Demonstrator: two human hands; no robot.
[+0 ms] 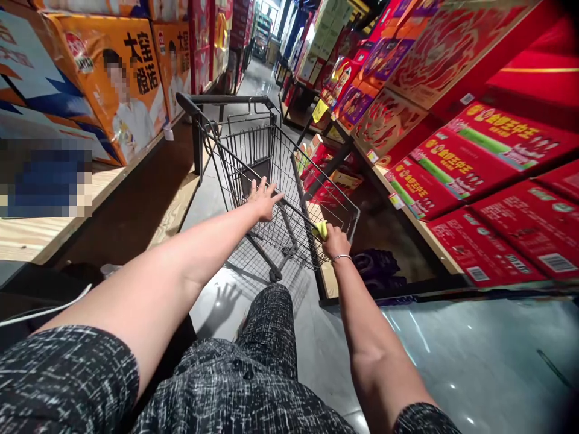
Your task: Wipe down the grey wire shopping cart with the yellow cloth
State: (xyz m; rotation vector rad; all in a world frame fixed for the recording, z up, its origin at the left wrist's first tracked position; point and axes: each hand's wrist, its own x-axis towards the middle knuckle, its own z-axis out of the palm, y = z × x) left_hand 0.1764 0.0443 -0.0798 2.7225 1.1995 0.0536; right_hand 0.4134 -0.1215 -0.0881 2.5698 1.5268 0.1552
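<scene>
So the yellow cloth (pixel 321 230) is bunched up in the person's right hand (pixel 336 242), fingers closed around it, right at the near rail of a black wire shopping cart (pixel 293 209). It sits toward the cart's front end, and there's a thin bracelet (pixel 341 258) on that wrist. The left hand (pixel 263 199) is wide, fingers spread, over the same side of the cart further back — can't tell if it's actually touching the wire.

The cart itself stands at an angle on the shiny grey floor (pixel 452 349), with its handle (pixel 230 98) up toward the left display and its front end just beside the right one. It takes up most of the aisle between them, so there's not much room to get past. The person's knee, in speckled dark trousers (pixel 269 319), is just short of the wheels, and a hand shadow falls on the floor next to it.

On the left, orange boxes (pixel 113 84) sit on a wooden shelf (pixel 154 141), plus something blue that's pixelated out. A white cable (pixel 49 312) hangs lower down. On the right, red boxes (pixel 461 157) are stacked up, with dark purple packs (pixel 375 265) low down underneath — and a yellow tag (pixel 319 110) sticks out further along the aisle.
</scene>
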